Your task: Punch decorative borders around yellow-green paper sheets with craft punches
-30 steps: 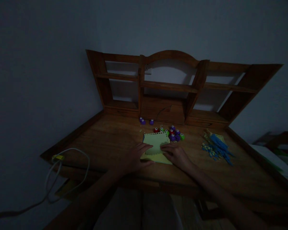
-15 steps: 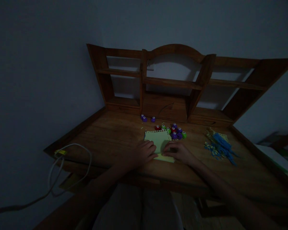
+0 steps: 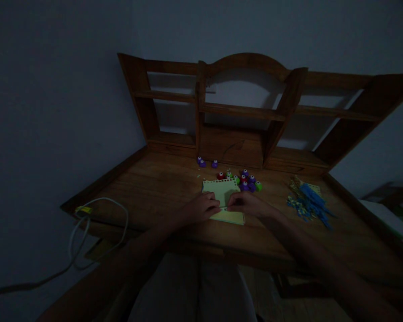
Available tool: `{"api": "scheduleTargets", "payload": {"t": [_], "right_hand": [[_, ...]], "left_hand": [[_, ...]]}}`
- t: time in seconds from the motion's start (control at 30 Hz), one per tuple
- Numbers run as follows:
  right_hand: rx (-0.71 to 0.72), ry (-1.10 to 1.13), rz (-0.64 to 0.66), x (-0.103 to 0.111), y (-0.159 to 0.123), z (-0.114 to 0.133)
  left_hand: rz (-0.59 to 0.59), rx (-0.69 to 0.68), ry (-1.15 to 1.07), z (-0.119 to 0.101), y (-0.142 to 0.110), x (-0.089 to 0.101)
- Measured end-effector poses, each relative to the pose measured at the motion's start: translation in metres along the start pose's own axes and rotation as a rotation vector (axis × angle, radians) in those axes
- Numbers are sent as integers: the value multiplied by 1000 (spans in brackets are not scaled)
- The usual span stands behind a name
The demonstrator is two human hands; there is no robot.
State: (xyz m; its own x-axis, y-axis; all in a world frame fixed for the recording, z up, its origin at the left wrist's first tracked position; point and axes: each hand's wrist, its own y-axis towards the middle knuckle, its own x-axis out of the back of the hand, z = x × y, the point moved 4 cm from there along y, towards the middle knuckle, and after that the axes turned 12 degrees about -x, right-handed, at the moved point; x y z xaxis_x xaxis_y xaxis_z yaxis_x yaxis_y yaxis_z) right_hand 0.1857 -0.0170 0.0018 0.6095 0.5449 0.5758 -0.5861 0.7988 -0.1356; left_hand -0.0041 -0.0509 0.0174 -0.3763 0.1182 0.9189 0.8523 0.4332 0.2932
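Note:
A pale green loose-leaf sheet (image 3: 224,188) lies on the desk, punched holes along its far edge. Across it, a raised edge or fold runs between my hands, and a yellowish-green strip of paper (image 3: 230,217) shows nearer to me. My left hand (image 3: 203,206) has its fingers curled and closed on this edge from the left. Facing it, my right hand (image 3: 246,203) pinches the same edge, thumb and fingertips together. The fingertips almost meet. Whether this is one folded sheet or several stacked ones is hard to tell in the dim light.
Several small purple, red and green eyeball-like pieces (image 3: 244,186) sit just beyond the paper; a few purple ones (image 3: 202,164) stand farther back. Blue strands and yellow bits (image 3: 310,201) lie at the right. A white cable (image 3: 126,214) loops over the left edge. A wooden shelf (image 3: 235,109) backs the desk.
Both hands have moved slightly away from me along the paper, and their fingertips have come closer together. More of the near strip now shows. The camera view has shifted a little.

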Motion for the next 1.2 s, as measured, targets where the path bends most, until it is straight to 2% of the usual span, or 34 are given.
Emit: {"api": "scheduleTargets", "payload": {"t": [0.17,0.37,0.5,0.63,0.93,1.1,1.2], "right_hand": [[0,-21,93,2,8,2],[-44,-41,130,4,9,12],[-87,-77,208,5,16,15],[-84,-88,264,5,22,13],[-77,-130,283,6,21,11],[-137,-161,154,12,25,-2],[-133,-176,148,14,25,-5]], "left_hand": [[7,-11,4,-1,2,0],[38,-27,-48,7,4,-2],[106,-36,-120,14,10,-1],[167,27,-173,21,20,-1],[198,163,-229,29,26,-8],[232,246,-234,29,27,-2],[268,299,-199,28,31,1]]}}
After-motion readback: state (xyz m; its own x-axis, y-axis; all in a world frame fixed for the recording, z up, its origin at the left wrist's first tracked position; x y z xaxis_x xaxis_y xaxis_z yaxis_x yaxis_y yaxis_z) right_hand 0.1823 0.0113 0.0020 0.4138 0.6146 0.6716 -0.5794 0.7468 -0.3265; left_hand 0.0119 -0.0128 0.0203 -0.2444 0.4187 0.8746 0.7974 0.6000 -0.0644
